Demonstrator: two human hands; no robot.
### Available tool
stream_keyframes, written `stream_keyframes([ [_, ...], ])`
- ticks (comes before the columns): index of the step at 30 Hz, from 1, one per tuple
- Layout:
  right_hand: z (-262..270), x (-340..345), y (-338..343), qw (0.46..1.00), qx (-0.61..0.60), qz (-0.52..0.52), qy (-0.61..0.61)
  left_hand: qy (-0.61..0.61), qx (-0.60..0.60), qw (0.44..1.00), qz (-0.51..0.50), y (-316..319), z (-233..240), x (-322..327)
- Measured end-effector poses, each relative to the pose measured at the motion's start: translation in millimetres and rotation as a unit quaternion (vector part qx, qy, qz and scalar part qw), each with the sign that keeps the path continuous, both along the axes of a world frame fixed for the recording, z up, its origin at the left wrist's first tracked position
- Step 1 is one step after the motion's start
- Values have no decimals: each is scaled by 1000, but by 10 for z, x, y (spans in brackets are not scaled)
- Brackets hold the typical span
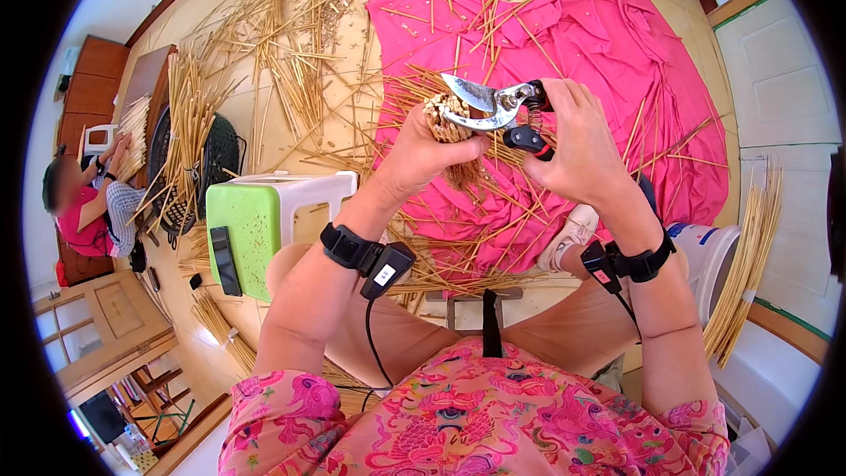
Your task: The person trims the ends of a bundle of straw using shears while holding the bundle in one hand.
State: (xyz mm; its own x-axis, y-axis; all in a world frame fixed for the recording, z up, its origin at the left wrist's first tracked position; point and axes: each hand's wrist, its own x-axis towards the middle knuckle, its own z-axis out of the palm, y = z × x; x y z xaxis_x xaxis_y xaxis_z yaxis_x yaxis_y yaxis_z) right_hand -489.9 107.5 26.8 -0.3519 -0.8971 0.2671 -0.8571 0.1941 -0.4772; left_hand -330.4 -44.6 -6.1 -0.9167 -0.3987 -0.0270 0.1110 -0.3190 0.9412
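Observation:
My left hand [416, 155] grips a tight bundle of dry straw-like stalks [444, 104], its cut ends facing up towards me. Below the thumb, a brown bristly part of the bundle shows. In my right hand [581, 139] is a pair of bypass pruning shears [505, 104] with black and red handles. The jaws are parted, the upper blade above the bundle and the lower hooked blade across the cut ends. Whether the metal touches the stalks is hard to tell. Under both hands lies a pink cloth [562, 33] strewn with loose stalks.
A green-topped plastic stool [248, 225] holds a phone [225, 260]. Behind it, a dark basket [221, 145] carries upright stalks. Another person [86, 205] sits at far left, handling a bundle. A white bucket [710, 258] and a tied bundle [743, 271] stand at right.

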Motion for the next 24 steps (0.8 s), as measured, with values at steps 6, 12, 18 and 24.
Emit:
stream_keyframes([
  [6,-46,61,-12,998,47,-3,-32,-29,-72,997,-2,-30,13,11],
  [12,-123,86,-72,997,46,3,-65,-56,-79,995,-6,-66,29,46],
  [18,-193,32,-86,996,19,-7,-88,-72,-40,996,-17,-128,42,74],
  [24,-182,6,-70,998,16,-15,-61,-64,15,997,-34,-172,-2,80],
])
